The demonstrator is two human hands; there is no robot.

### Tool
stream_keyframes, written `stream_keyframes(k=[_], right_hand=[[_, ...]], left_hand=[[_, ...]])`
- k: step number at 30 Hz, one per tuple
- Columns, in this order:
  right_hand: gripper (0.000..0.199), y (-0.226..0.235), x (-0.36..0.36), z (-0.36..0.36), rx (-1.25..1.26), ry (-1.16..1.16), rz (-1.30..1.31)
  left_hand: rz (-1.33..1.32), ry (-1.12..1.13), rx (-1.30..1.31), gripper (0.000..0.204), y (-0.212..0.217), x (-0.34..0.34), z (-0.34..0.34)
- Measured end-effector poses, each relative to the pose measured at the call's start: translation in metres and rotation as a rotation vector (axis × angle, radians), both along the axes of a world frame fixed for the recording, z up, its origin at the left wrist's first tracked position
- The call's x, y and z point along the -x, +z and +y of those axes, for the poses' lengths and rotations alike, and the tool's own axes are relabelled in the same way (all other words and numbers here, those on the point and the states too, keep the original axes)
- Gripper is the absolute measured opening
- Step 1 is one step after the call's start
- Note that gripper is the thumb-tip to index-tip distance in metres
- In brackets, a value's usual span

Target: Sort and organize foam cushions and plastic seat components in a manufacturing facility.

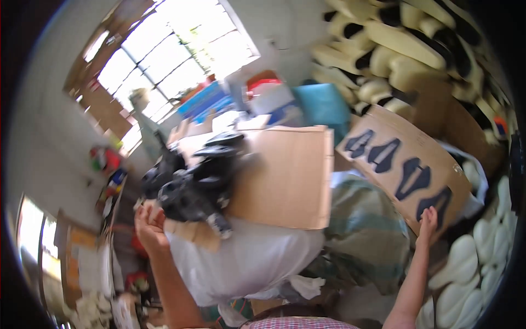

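Observation:
My left hand [150,226] is raised with loosely curled, parted fingers and nothing visible in it. Beside it lies a heap of glossy black pieces [200,178], blurred, their kind unclear. The heap rests on a flat cardboard sheet [285,178], on top of a bulging white sack [246,257]. My right hand [429,222], fingers extended upward, is at the lower end of a tilted cardboard panel [397,156]. Several flat black saddle-shaped pieces [413,178] lie in a row on that panel. The right fingertips overlap the lowest one; whether they touch it cannot be made out.
A green striped sack [367,230] stands between the white sack and the tilted panel. Cream and black padded shapes [405,46] are piled at the far right, with pale ones [474,268] nearer. Blue boxes [205,101] and a teal bundle [323,107] sit by the window.

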State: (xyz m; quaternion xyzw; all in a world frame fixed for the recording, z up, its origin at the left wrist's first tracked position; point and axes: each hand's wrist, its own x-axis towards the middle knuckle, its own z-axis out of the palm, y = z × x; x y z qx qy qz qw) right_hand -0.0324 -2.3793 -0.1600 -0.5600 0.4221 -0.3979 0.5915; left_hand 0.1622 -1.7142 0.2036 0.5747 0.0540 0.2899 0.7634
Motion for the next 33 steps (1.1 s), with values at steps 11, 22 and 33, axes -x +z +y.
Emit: stream_keyframes(k=[11, 22, 33], right_hand=[[0.057, 0.16, -0.168, 0.277, -0.324, 0.895, -0.166], [0.065, 0.207, -0.169, 0.268, -0.112, 0.677, -0.037], [0.065, 0.326, -0.131, 0.323, 0.228, 0.415, 0.033]], left_hand=[[0.406, 0.108, 0.615, 0.045, -0.139, -0.034, 0.23], [0.348, -0.113, 0.524, 0.039, -0.184, -0.211, 0.363], [-0.002, 0.138, 0.086, 0.03, -0.042, -0.214, 0.281]])
